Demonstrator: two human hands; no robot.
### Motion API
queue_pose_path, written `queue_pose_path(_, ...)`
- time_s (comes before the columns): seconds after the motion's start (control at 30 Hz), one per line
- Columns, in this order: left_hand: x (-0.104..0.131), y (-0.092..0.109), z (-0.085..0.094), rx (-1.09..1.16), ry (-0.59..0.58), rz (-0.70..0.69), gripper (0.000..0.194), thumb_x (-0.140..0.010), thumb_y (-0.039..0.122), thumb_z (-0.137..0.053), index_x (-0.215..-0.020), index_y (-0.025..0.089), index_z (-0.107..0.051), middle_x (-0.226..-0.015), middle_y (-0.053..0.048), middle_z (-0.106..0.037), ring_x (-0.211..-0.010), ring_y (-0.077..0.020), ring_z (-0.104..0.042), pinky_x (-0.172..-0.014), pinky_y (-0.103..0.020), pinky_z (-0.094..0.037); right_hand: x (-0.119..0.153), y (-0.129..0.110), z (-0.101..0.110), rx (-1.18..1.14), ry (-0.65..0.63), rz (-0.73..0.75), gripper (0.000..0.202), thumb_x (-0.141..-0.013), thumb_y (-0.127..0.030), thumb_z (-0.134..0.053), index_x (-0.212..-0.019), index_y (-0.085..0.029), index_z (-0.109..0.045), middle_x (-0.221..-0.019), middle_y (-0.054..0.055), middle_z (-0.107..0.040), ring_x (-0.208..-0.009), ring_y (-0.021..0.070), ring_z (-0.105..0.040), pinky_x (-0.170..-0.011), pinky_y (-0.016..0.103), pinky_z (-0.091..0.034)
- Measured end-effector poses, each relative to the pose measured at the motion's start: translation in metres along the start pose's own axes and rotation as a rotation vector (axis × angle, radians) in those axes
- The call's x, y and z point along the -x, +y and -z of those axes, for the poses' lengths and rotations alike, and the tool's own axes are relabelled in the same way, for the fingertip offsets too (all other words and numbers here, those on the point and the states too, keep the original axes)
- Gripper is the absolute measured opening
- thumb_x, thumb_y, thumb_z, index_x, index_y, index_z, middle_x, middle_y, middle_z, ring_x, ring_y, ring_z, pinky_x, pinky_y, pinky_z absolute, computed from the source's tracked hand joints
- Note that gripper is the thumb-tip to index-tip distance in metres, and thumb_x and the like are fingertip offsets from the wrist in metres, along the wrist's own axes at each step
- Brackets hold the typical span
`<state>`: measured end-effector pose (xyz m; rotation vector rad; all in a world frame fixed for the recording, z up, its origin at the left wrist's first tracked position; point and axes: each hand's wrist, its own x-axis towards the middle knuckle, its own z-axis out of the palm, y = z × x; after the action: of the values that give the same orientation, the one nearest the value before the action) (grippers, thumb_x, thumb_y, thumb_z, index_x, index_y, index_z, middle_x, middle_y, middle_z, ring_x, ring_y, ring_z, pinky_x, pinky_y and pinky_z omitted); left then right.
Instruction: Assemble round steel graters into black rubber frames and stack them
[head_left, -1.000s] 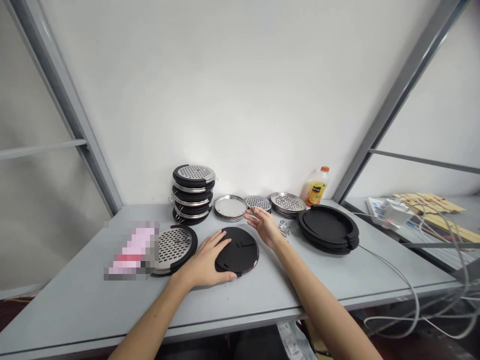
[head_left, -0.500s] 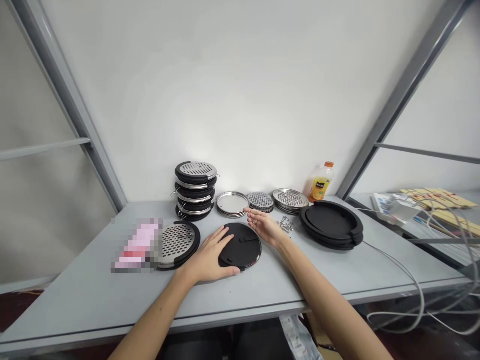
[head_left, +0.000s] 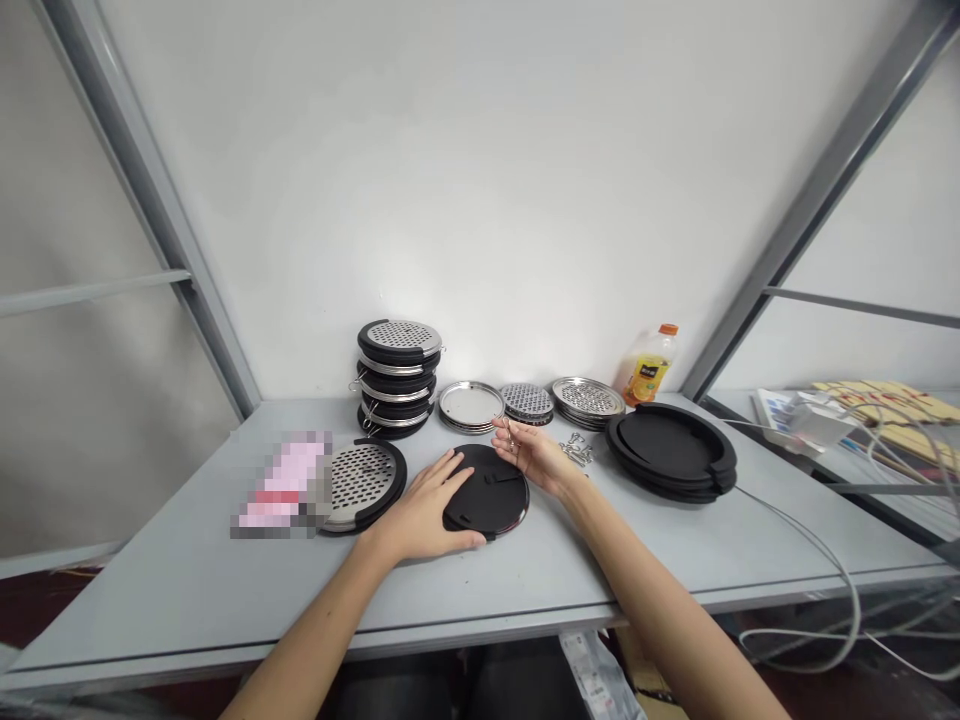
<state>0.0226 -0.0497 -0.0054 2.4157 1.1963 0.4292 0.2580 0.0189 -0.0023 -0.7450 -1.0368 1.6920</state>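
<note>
Black disc [head_left: 491,500] lies flat on the worktop [head_left: 525,590], mid-width, well in from the front edge. Strip of grey surface runs between its near rim and that edge; both forearms cross it. Left hand [head_left: 426,515]: grip spread, palm down on the disc's left side, thumb along the near rim. Right hand [head_left: 536,455]: grip pinching a small wire clip [head_left: 508,432] at the fingertips, just above the disc's far right rim.

Room to the left is tight: perforated disc [head_left: 360,482] with black rim sits right beside the left hand, pixelated pink item [head_left: 285,480] beyond it. Behind: plain metal plates [head_left: 472,405], then two piles of perforated plates [head_left: 527,402]. Right: loose clips [head_left: 576,450] near the wrist, then black tray stack [head_left: 667,450], with a gap of worktop between disc and trays. Tall stack [head_left: 400,380] stands back left.

Surface is smooth grey, back edge meeting a plain pale wall [head_left: 480,200]. Bottle [head_left: 649,372] with orange cap by the wall, back right. Grey metal posts flank both sides. White cable [head_left: 817,545] drops over the front edge, far right.
</note>
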Motion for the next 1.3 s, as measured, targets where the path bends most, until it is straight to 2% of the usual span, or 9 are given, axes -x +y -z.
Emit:
queue_pose_path(0.27, 0.000, 0.000, 0.000, -0.001, -0.001, -0.006, 0.092, -0.072, 0.069, -0.061, -0.147, 0.026, -0.029, -0.159, -0.004, -0.013, -0.146, -0.0294, -0.009, -0.117, -0.045, -0.019, 0.002, -0.002, -0.003, 0.000, 0.043, 0.023, 0.023, -0.082, -0.027, -0.065, -0.104, -0.021, -0.065, -0.090, 0.003, -0.068, -0.080, 0.0133, -0.066, -0.075, 0.025, -0.053)
queue_pose_path(0.43, 0.000, 0.001, 0.001, -0.011, -0.009, -0.008, 0.092, -0.072, 0.068, -0.060, -0.148, 0.026, -0.029, -0.158, -0.004, -0.013, -0.146, -0.0290, -0.009, -0.117, -0.045, -0.018, 0.000, 0.000, 0.002, -0.006, 0.088, 0.045, 0.030, -0.079, -0.029, -0.069, -0.109, -0.024, -0.065, -0.074, -0.002, -0.062, -0.061, 0.0091, -0.060, -0.062, 0.022, -0.051)
queue_pose_path(0.53, 0.000, 0.002, 0.002, -0.013, -0.010, -0.007, 0.092, -0.072, 0.069, -0.060, -0.148, 0.026, -0.029, -0.158, -0.004, -0.013, -0.146, -0.0286, -0.009, -0.117, -0.045, -0.018, -0.001, 0.001, 0.003, 0.047, 0.087, 0.071, 0.032, -0.078, -0.031, -0.069, -0.109, -0.023, -0.066, -0.074, -0.002, -0.062, -0.060, 0.0092, -0.058, -0.061, 0.023, -0.050)
queue_pose_path(0.6, 0.000, 0.003, 0.003, -0.024, -0.004, -0.004, 0.092, -0.072, 0.069, -0.060, -0.147, 0.026, -0.029, -0.158, -0.004, -0.014, -0.146, -0.0285, -0.010, -0.118, -0.044, -0.018, -0.001, 0.003, 0.003, 0.182, 0.096, 0.137, 0.033, -0.078, -0.034, -0.068, -0.108, -0.021, -0.066, -0.075, -0.001, -0.062, -0.062, 0.0109, -0.059, -0.062, 0.025, -0.050)
queue_pose_path(0.73, 0.001, 0.002, 0.003, -0.056, 0.008, -0.005, 0.093, -0.071, 0.071, -0.060, -0.147, 0.025, -0.031, -0.158, -0.005, -0.016, -0.146, -0.0274, -0.011, -0.118, -0.043, -0.019, 0.004, 0.012, 0.002, 0.697, 0.209, 0.431, 0.036, -0.085, -0.039, -0.057, -0.114, -0.020, -0.063, -0.081, 0.004, -0.068, -0.073, 0.0178, -0.063, -0.069, 0.032, -0.049)
queue_pose_path(0.8, 0.001, 0.001, 0.000, -0.066, 0.019, -0.004, 0.094, -0.072, 0.072, -0.058, -0.147, 0.023, -0.029, -0.158, -0.005, -0.015, -0.146, -0.0268, -0.011, -0.118, -0.042, -0.020, 0.006, 0.015, 0.002, 0.891, 0.239, 0.515, 0.035, -0.088, -0.038, -0.053, -0.118, -0.022, -0.060, -0.087, 0.006, -0.071, -0.083, 0.0210, -0.065, -0.075, 0.035, -0.049)
queue_pose_path(1.03, -0.005, 0.005, -0.012, -0.185, 0.098, 0.067, 0.101, -0.077, 0.072, -0.050, -0.149, 0.007, -0.022, -0.157, -0.015, -0.016, -0.145, -0.0282, -0.010, -0.118, -0.041, -0.018, 0.005, 0.017, 0.007, 1.133, 0.261, 0.596, 0.023, -0.089, -0.034, -0.051, -0.101, -0.023, -0.068, -0.099, 0.006, -0.074, -0.084, 0.0228, -0.068, -0.074, 0.035, -0.051)
queue_pose_path(1.2, -0.013, 0.022, -0.023, -0.386, 0.179, 0.207, 0.092, -0.083, 0.066, -0.045, -0.142, -0.003, -0.033, -0.151, -0.027, -0.024, -0.143, -0.0369, -0.017, -0.115, -0.047, -0.020, 0.006, 0.019, 0.011, 1.293, 0.426, 0.580, 0.025, -0.087, -0.029, -0.051, -0.099, -0.022, -0.072, -0.097, 0.005, -0.075, -0.080, 0.0222, -0.068, -0.072, 0.033, -0.051)
queue_pose_path(1.3, -0.009, 0.042, -0.031, -0.515, 0.258, 0.290, 0.082, -0.089, 0.060, -0.038, -0.138, -0.006, -0.040, -0.144, -0.030, -0.035, -0.138, -0.0409, -0.027, -0.114, -0.053, -0.018, 0.006, 0.021, 0.011, 1.366, 0.444, 0.532, 0.025, -0.085, -0.025, -0.051, -0.097, -0.022, -0.073, -0.094, 0.005, -0.075, -0.078, 0.0222, -0.069, -0.072, 0.033, -0.051)
